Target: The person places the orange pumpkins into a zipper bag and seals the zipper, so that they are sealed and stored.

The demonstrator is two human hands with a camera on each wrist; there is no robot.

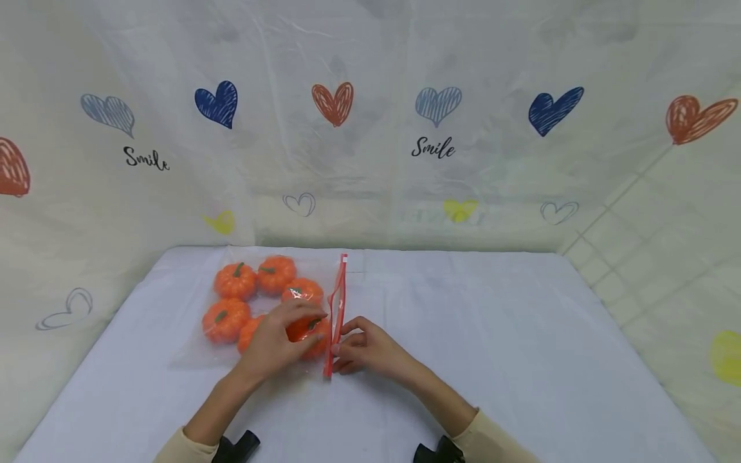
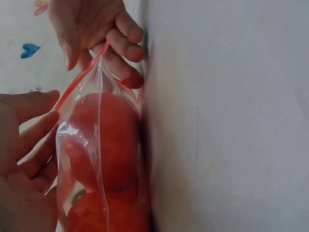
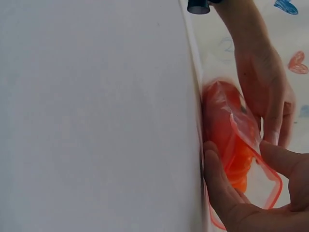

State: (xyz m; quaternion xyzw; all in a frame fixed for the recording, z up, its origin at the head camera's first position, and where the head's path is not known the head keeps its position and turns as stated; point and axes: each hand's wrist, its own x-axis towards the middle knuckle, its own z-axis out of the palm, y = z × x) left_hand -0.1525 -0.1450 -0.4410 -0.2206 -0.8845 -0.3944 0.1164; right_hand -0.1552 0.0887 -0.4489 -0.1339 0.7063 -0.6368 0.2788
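A clear zip bag with a red zip strip lies on the table, holding several small orange pumpkins with green stems. Its mouth, on the right side, gapes a little in the right wrist view. My left hand rests over the bag near the mouth, thumb and fingers apart around one pumpkin; in the left wrist view its fingertips touch the red edge. At the strip's lower half is my right hand. Its thumb and fingers stand apart at the two lips of the mouth, touching the edge.
A white cloth covers the table. Behind it hangs a pale curtain printed with hearts and "Smile". Dark wrist-worn devices show at the lower edge of the head view.
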